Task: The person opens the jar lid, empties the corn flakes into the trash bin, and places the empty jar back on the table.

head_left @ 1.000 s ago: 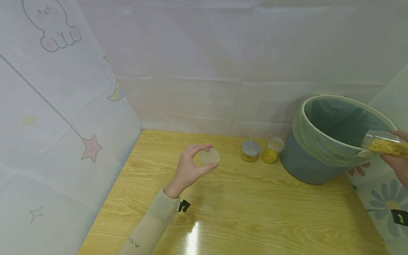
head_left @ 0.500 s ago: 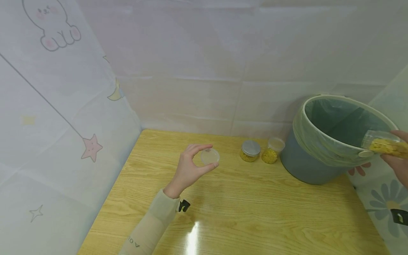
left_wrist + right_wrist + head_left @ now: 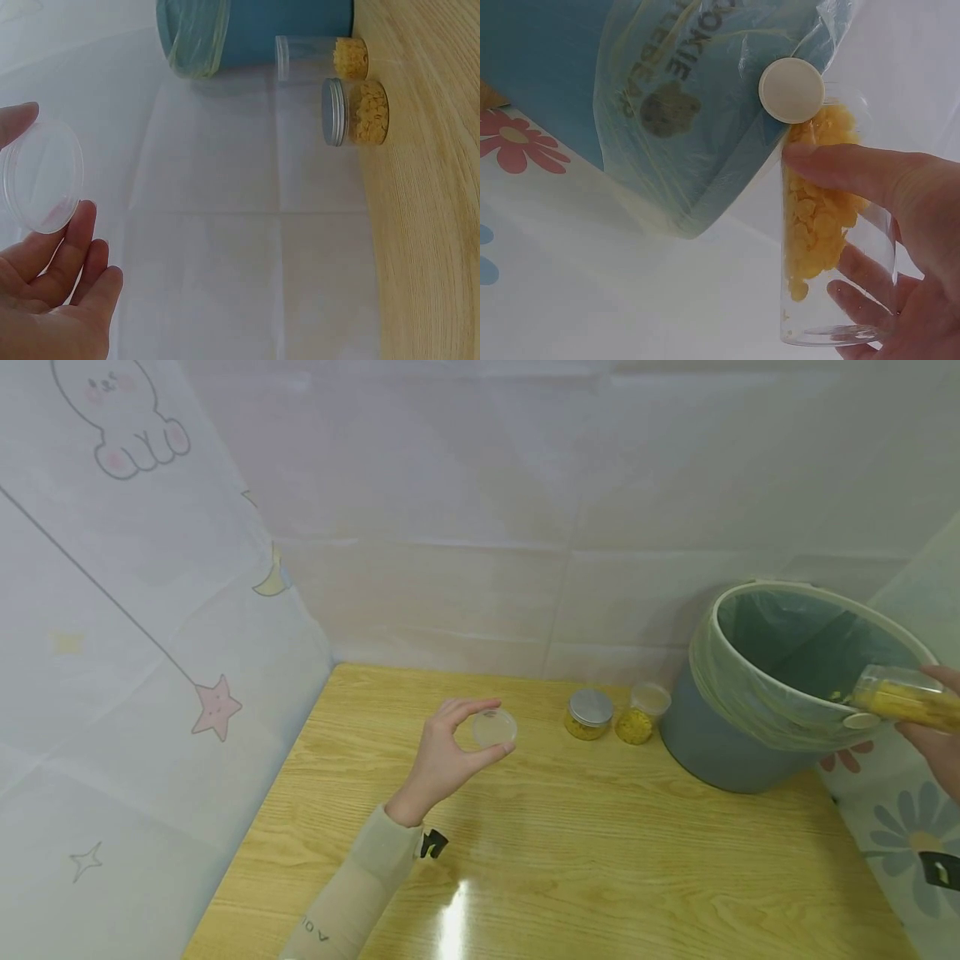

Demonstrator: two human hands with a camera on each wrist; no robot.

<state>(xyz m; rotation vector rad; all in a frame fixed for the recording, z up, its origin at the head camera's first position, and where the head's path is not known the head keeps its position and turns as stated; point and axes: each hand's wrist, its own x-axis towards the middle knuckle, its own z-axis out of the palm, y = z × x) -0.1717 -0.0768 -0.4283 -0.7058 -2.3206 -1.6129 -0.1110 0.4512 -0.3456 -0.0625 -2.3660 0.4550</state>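
Observation:
My left hand (image 3: 442, 756) pinches a clear round lid (image 3: 494, 728) by its edge, thumb on one side and fingers on the other, above the wooden table; the left wrist view also shows the lid (image 3: 46, 176). At the right edge of the head view my right hand (image 3: 933, 747), partly cut off, grips a clear jar (image 3: 900, 693) of yellow flakes. The jar lies tilted with its mouth over the rim of the bin (image 3: 750, 672). In the right wrist view the flakes (image 3: 821, 217) lie along the jar's side, and the thumb and fingers wrap round it.
A short jar with a silver lid (image 3: 589, 708) and a taller clear-lidded jar (image 3: 636, 724), both holding yellow flakes, stand on the table (image 3: 570, 843) left of the bin. A plastic liner (image 3: 652, 135) hangs over the bin's outside. Printed cloth walls stand behind and at the sides.
Flakes inside the right hand's jar have slid toward its mouth, and a few now show at the mouth over the bin. The left hand and lid have stayed still.

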